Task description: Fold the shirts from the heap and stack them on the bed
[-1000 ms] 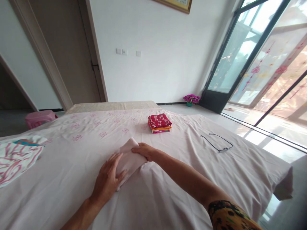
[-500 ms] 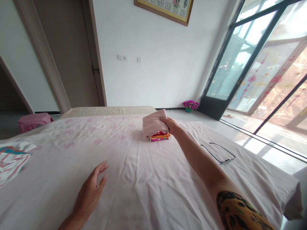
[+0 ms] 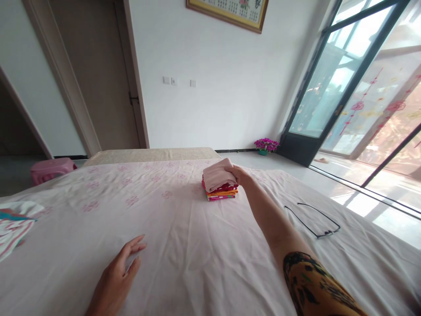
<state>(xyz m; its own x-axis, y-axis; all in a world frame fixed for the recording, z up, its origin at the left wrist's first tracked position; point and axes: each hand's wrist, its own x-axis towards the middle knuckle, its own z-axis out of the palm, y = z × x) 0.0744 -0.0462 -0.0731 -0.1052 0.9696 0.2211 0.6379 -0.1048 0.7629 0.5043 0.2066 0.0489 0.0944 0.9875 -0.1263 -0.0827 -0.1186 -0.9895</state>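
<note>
On top of a small stack of folded cloths [image 3: 222, 196], red, orange and pink at its edges, rests a folded light pink cloth [image 3: 217, 174]. My right hand [image 3: 237, 174] grips that pink cloth at its right upper corner, with the arm stretched far forward. The cloth's raised corner tilts up while its front lies against the pile. My left hand [image 3: 120, 270] hovers over the near left part of the pale pink bedsheet [image 3: 184, 263], fingers apart and holding nothing.
Black-framed glasses [image 3: 317, 221] lie on the sheet right of my forearm. A crumpled striped cloth [image 3: 16, 226] is at the left edge. Beyond the bed stand a pink stool [image 3: 52, 169] and a pot of purple flowers [image 3: 266, 145]. A glass door [image 3: 322, 83] is at right.
The pink cloth has come down onto the red and orange stack, its corner lower than before. My left hand has shifted slightly down and stays open.
</note>
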